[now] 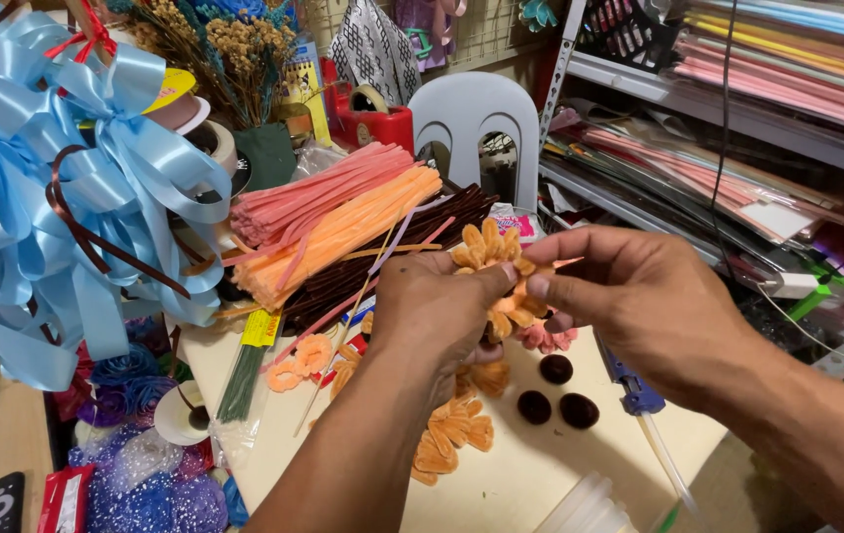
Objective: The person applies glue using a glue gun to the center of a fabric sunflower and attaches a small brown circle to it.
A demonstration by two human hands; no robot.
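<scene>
The orange flower [489, 259], a ring of fuzzy looped petals bent from pipe cleaners, is held above the middle of the surface [501, 484]; the left hand [437, 306] is closed around its underside and the right hand [629, 296] pinches a petal between thumb and forefinger. The petal ring looks largely formed, with no centre visible. Below lie three dark round pompoms [555, 393], finished orange petal pieces [446, 434] and, toward the far left corner, bundles of pink, orange and brown pipe cleaners [343, 222].

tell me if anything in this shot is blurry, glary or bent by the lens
Head view: the orange pipe-cleaner flower and both hands, left hand and right hand, are sharp; the blue ribbon bow close by is glossy with soft highlights; the shelves slant from wide-angle distortion; lighting is even.
</scene>
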